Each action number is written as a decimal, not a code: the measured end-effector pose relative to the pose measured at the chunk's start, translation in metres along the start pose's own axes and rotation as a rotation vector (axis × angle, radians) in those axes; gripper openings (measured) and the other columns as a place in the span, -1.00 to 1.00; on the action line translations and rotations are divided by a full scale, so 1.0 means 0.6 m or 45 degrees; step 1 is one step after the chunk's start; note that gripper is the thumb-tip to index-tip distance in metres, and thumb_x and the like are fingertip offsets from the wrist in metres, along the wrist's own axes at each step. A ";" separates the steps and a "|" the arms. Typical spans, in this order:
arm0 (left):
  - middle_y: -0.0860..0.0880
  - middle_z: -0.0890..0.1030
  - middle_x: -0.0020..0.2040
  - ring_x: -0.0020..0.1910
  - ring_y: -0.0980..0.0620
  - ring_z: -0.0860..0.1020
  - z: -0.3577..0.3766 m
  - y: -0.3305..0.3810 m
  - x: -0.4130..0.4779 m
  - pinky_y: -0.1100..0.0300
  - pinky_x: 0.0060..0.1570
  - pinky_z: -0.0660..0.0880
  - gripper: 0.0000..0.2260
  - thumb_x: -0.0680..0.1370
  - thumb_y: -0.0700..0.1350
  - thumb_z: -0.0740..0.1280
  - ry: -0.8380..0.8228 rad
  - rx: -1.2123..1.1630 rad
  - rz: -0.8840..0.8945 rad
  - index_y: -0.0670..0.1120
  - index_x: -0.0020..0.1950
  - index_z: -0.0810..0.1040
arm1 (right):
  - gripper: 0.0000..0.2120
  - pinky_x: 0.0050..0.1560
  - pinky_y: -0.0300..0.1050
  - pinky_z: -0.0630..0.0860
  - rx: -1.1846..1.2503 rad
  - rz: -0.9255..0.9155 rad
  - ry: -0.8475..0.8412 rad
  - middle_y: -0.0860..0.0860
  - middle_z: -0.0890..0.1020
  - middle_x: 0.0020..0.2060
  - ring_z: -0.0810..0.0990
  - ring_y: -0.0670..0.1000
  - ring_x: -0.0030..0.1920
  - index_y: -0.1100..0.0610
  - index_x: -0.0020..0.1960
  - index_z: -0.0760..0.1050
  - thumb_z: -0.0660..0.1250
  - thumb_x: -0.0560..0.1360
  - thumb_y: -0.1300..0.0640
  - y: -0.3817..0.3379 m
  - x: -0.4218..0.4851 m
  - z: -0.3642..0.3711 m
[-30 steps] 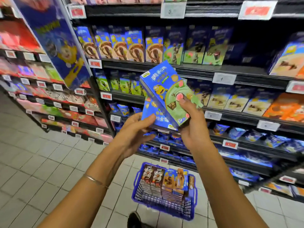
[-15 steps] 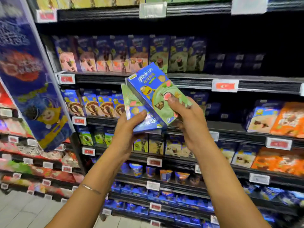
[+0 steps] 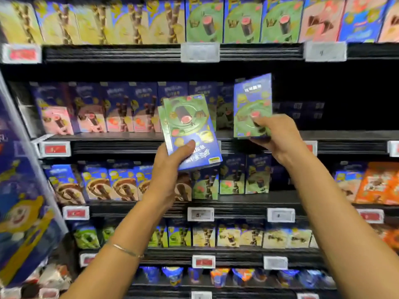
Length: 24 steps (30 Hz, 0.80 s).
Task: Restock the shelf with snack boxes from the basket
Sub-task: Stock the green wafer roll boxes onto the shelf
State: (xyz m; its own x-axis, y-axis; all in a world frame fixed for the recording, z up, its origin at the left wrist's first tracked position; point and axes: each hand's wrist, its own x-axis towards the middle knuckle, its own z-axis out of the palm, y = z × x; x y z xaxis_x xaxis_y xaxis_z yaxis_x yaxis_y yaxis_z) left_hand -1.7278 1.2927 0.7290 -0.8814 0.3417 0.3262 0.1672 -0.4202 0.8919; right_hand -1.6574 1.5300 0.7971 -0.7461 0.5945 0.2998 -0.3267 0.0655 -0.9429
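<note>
With right hand (image 3: 278, 137), pinches box (image 3: 252, 104) upright at shelf (image 3: 345, 135) front edge beside dark gap (image 3: 334, 93); with left hand (image 3: 170, 162), grips spares (image 3: 190, 130) tilted, lower. Risks tipping box off edge on early release, or dropping spares.

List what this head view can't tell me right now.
- Price tags: motion blur, digits unreadable.
- Boxes in the left hand: the front one hides the count behind.
- Shelf gap beside the box in the right hand: shadow, contents unclear.
- Basket: outside the frame.
</note>
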 end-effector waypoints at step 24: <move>-0.19 0.71 0.21 0.13 -0.22 0.71 0.063 -0.008 0.078 -0.23 0.09 0.65 -0.42 0.43 0.03 0.52 -0.006 0.145 0.080 -0.19 0.39 0.53 | -0.50 -0.05 -0.01 0.50 -1.146 -0.248 0.032 0.15 0.62 0.07 0.59 0.20 0.08 0.23 0.13 0.51 0.37 0.53 -0.22 0.045 0.184 0.026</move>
State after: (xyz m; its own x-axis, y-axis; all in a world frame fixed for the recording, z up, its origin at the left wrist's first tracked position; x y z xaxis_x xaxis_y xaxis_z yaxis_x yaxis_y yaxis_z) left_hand -1.7535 1.3425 0.7519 -0.8655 0.3219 0.3838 0.2714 -0.3425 0.8994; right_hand -1.7578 1.5850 0.8073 -0.7091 0.5239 0.4720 0.1372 0.7591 -0.6364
